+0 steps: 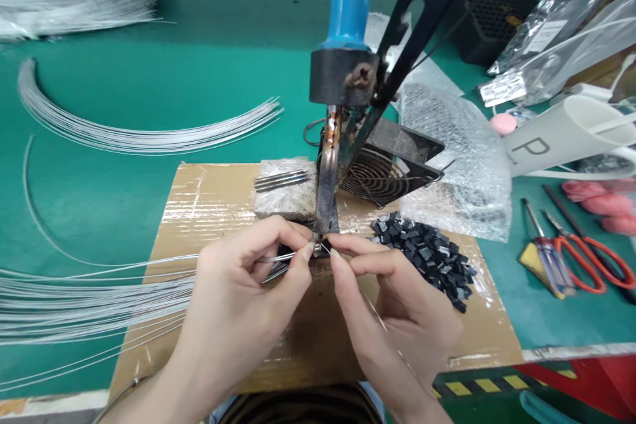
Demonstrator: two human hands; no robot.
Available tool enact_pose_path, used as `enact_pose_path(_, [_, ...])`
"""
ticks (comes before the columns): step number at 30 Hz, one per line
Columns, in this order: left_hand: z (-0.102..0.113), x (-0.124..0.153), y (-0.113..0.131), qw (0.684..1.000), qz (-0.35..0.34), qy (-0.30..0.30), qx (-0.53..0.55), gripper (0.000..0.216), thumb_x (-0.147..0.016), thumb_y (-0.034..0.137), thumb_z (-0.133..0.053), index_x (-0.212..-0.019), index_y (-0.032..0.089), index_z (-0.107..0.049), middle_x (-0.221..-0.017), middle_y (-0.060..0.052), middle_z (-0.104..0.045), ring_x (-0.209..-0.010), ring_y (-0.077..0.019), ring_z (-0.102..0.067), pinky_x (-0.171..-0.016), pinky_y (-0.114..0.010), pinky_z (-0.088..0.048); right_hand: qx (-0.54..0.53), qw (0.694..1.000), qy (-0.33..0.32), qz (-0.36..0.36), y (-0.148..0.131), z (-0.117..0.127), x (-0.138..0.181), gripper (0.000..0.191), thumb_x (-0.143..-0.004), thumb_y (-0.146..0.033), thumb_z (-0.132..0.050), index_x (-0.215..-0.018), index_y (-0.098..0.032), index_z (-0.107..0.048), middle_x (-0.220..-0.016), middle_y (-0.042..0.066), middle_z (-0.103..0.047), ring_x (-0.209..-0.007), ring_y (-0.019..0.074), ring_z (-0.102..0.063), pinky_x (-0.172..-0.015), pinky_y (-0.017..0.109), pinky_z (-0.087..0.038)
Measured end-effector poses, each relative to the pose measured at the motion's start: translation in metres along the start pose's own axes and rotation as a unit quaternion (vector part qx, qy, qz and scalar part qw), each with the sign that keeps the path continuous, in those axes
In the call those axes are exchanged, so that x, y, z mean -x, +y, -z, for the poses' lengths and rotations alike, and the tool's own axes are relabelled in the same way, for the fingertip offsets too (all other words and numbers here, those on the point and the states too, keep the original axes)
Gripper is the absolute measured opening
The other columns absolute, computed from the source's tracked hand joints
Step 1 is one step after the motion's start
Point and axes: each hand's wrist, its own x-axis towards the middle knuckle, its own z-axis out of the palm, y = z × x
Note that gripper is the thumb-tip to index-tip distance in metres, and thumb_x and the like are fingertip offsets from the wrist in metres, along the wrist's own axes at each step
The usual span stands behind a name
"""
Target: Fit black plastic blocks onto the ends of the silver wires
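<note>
My left hand (248, 298) pinches a grey wire (173, 258) close to its end, where a small metal piece shows at the fingertips. My right hand (392, 311) is closed on a thin silvery solder wire (380, 321), which trails back across the palm. Both sets of fingertips almost meet beneath the tip of a soldering iron (326, 189), held upright in a black stand. Exact contact at the tip is too small to make out. Many more grey wires (89, 305) run under my left hand from the left.
Cardboard (199, 202) lies under the work, with a wrapped block (285, 199) carrying metal rods. A small fan (377, 172), a pile of black pieces (427, 255), bubble wrap (457, 165), scissors (586, 258) and a white mug (556, 136) sit rightward. A curved wire bundle (149, 139) lies left.
</note>
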Motion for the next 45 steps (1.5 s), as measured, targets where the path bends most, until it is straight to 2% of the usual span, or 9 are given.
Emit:
enact_pose_path(7, [0.0,0.0,-0.001,1.0,-0.006,0.001,0.013,0.015,-0.083,0.013,-0.067,-0.074,0.024,-0.073,-0.082,0.005,-0.08,-0.067,-0.0096,-0.07,-0.058,-0.015,-0.053,0.007,1.0,0.008,0.013,0.0,-0.001,0.0,0.022,-0.085,-0.001,-0.074,-0.089,-0.023,-0.072,-0.102,0.005,-0.085,-0.093,0.0224,-0.083,-0.081,0.032,-0.068])
enact_pose_path(26, [0.002,0.004,-0.007,0.998,-0.028,-0.006,-0.056,0.012,-0.087,0.018,-0.066,-0.077,0.023,-0.071,-0.088,0.001,-0.082,-0.075,-0.0155,-0.076,-0.049,-0.021,-0.047,-0.022,0.999,0.005,-0.028,0.007,0.004,0.007,0.019,-0.09,-0.004,-0.073,-0.09,-0.022,-0.069,-0.105,0.005,-0.081,-0.099,0.0207,-0.079,-0.092,0.034,-0.063])
enact_pose_path(30, [0.009,0.017,-0.022,0.972,-0.141,0.06,-0.179,0.012,-0.091,0.016,-0.065,-0.083,0.024,-0.068,-0.089,0.004,-0.081,-0.068,-0.0124,-0.073,-0.053,-0.023,-0.049,0.026,0.986,0.143,-0.078,0.013,0.022,0.003,0.004,-0.096,-0.018,-0.073,-0.096,-0.021,-0.071,-0.075,-0.003,-0.068,-0.063,0.0113,-0.065,-0.061,0.024,-0.053])
enact_pose_path(32, [0.013,0.023,-0.035,0.936,-0.22,0.117,-0.25,0.013,-0.09,0.011,-0.068,-0.092,0.024,-0.067,-0.094,0.003,-0.081,-0.075,-0.013,-0.074,-0.066,-0.025,-0.053,0.006,0.975,0.198,-0.098,0.018,0.04,0.001,0.021,-0.101,-0.027,-0.068,-0.082,-0.019,-0.073,-0.062,-0.004,-0.059,-0.051,0.009,-0.055,-0.05,0.023,-0.045])
enact_pose_path(34, [0.018,0.025,-0.046,0.906,-0.257,0.161,-0.294,0.021,-0.088,0.006,-0.072,-0.098,0.023,-0.068,-0.099,0.001,-0.082,-0.08,-0.0137,-0.074,-0.074,-0.028,-0.053,-0.062,0.968,0.201,-0.138,0.024,0.064,-0.001,0.028,-0.1,-0.039,-0.067,-0.088,-0.018,-0.08,-0.071,0.002,-0.067,-0.057,0.0127,-0.061,-0.048,0.025,-0.046])
enact_pose_path(37, [0.022,0.021,-0.059,0.919,-0.224,0.175,-0.274,0.014,-0.092,0.01,-0.072,-0.097,0.023,-0.07,-0.1,0.0,-0.081,-0.087,-0.0151,-0.074,-0.084,-0.029,-0.053,-0.126,0.945,0.192,-0.232,0.036,0.102,0.002,0.054,-0.101,-0.058,-0.052,-0.096,-0.016,-0.086,-0.099,0.018,-0.078,-0.077,0.0239,-0.07,-0.046,0.03,-0.055])
enact_pose_path(40, [0.023,0.014,-0.065,0.953,-0.175,0.122,-0.215,0.007,-0.095,0.019,-0.071,-0.092,0.024,-0.074,-0.1,0.001,-0.08,-0.097,-0.0161,-0.074,-0.094,-0.029,-0.053,-0.088,0.944,0.152,-0.28,0.048,0.126,0.011,0.062,-0.101,-0.061,-0.045,-0.091,-0.017,-0.087,-0.083,0.018,-0.078,-0.063,0.0245,-0.069,-0.039,0.032,-0.054])
enact_pose_path(42, [0.024,0.013,-0.068,0.961,-0.158,0.093,-0.208,0.008,-0.095,0.02,-0.071,-0.092,0.025,-0.076,-0.102,0.001,-0.079,-0.099,-0.0163,-0.073,-0.096,-0.029,-0.053,-0.053,0.945,0.135,-0.294,0.055,0.127,0.017,0.063,-0.101,-0.062,-0.044,-0.086,-0.017,-0.086,-0.075,0.015,-0.077,-0.058,0.0237,-0.068,-0.039,0.032,-0.055])
enact_pose_path(45, [0.027,0.016,-0.068,0.962,-0.146,0.087,-0.212,0.009,-0.095,0.021,-0.071,-0.093,0.026,-0.078,-0.105,0.001,-0.079,-0.103,-0.0168,-0.072,-0.097,-0.03,-0.052,-0.026,0.949,0.144,-0.281,0.058,0.115,0.024,0.063,-0.104,-0.059,-0.042,-0.085,-0.015,-0.083,-0.084,0.015,-0.079,-0.067,0.0234,-0.072,-0.05,0.033,-0.06])
